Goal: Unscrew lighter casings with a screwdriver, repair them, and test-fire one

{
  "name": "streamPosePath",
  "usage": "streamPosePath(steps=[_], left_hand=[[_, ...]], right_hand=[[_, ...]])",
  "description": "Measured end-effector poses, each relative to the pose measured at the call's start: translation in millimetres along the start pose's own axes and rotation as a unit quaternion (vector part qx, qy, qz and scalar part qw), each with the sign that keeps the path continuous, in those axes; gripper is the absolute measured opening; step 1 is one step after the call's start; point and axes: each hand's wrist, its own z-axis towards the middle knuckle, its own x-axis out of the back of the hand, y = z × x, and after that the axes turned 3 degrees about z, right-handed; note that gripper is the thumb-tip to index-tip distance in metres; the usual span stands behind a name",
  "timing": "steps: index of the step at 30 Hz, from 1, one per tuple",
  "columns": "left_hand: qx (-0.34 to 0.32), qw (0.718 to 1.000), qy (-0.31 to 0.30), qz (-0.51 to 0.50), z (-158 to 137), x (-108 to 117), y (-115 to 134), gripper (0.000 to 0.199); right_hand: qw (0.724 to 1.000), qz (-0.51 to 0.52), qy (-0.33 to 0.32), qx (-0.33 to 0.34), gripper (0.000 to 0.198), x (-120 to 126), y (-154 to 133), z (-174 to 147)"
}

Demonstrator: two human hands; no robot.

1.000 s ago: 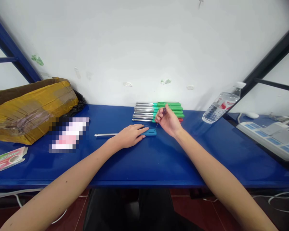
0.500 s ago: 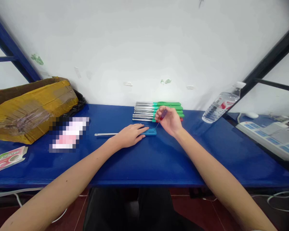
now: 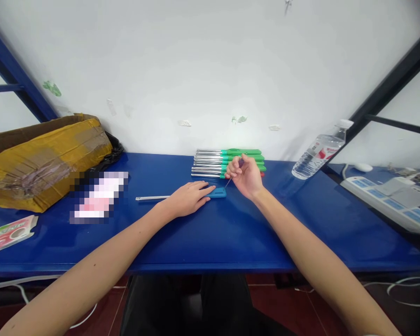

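- A long glossy blue tabletop point(image 3: 210, 242) ran along a white wall, and a seated person reached both bare forearms out over it.
- A battered cardboard box wrapped in yellow-brown tape point(image 3: 38, 158) sat at the far left of the table, against black plastic sheeting.
- A white multi-socket power strip with blue switches point(image 3: 388, 203) lay on the adjoining surface at the far right.
- A clear plastic water bottle with a white cap and red label point(image 3: 318, 151) leaned near the wall, well to the right of the hands.
- A neat stack of tools with green plastic handles and chrome metal shafts point(image 3: 227, 163) lay by the wall, just behind the hands.
- A torn red-and-green printed packet point(image 3: 9, 232) rested at the table's near left edge.
- The left hand point(image 3: 187, 198) lay flat, fingers spread loosely, pressing down on a long tool with a blue plastic handle and thin silver metal shaft point(image 3: 217, 192) that lay on the table at centre, its shaft pointing left.
- The right hand point(image 3: 245, 176) hovered just above the blue handle's right end, fingertips pinched together on a small slender screwdriver with a dark handle point(image 3: 235, 170), its tip angled down to that handle.
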Motion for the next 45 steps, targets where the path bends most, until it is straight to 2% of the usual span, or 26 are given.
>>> streamPosePath(steps=[5, 7, 12, 17, 22, 28, 32, 35, 38, 41, 45], left_hand=[[0.009, 1.000, -0.010, -0.009, 0.3, 2.3, 0.2, 0.045], [0.011, 1.000, -0.011, -0.009, 0.5, 2.4, 0.3, 0.045], [0.009, 1.000, -0.001, -0.009, 0.3, 0.2, -0.9, 0.045], [0.005, 1.000, 0.006, -0.012, 0.4, -0.2, -2.8, 0.045], [0.000, 1.000, 0.008, -0.019, 1.2, -0.4, -4.6, 0.044], [-0.003, 1.000, 0.011, -0.020, 1.5, -0.8, -5.1, 0.044], [-0.008, 1.000, 0.013, -0.022, 1.0, -0.6, -4.5, 0.044], [-0.012, 1.000, 0.015, -0.025, 0.9, -0.4, -4.2, 0.044], [-0.014, 0.999, 0.018, -0.033, 1.1, -0.1, -4.1, 0.043], [-0.011, 0.999, 0.019, -0.037, 1.4, 0.4, -4.0, 0.043], [-0.009, 0.999, 0.012, -0.032, 1.0, 0.8, -3.7, 0.043]], right_hand=[[0.999, -0.031, 0.014, 0.025, 0.029, -0.7, 2.4, -0.3], [0.998, -0.052, 0.005, 0.031, 0.032, -2.3, 3.5, -0.5], [0.998, -0.043, -0.030, -0.017, 0.051, -7.6, 5.3, -0.9], [0.998, -0.050, -0.039, -0.001, 0.066, -6.9, 2.4, -1.5], [0.998, -0.059, -0.028, 0.020, 0.063, -4.8, 2.8, -0.9], [0.997, -0.065, 0.012, 0.024, 0.042, -6.1, 0.8, -0.9], [0.998, -0.064, 0.028, 0.003, 0.053, -8.1, -3.7, -0.8], [0.999, -0.042, 0.013, -0.027, 0.061, -9.1, -5.8, -1.2], [0.999, -0.033, 0.009, -0.026, 0.063, -8.7, -6.5, -2.0], [0.999, -0.035, 0.016, -0.022, 0.056, -7.7, -6.7, -2.9], [0.999, -0.029, 0.019, -0.009, 0.034, -7.7, -6.2, -3.3]])
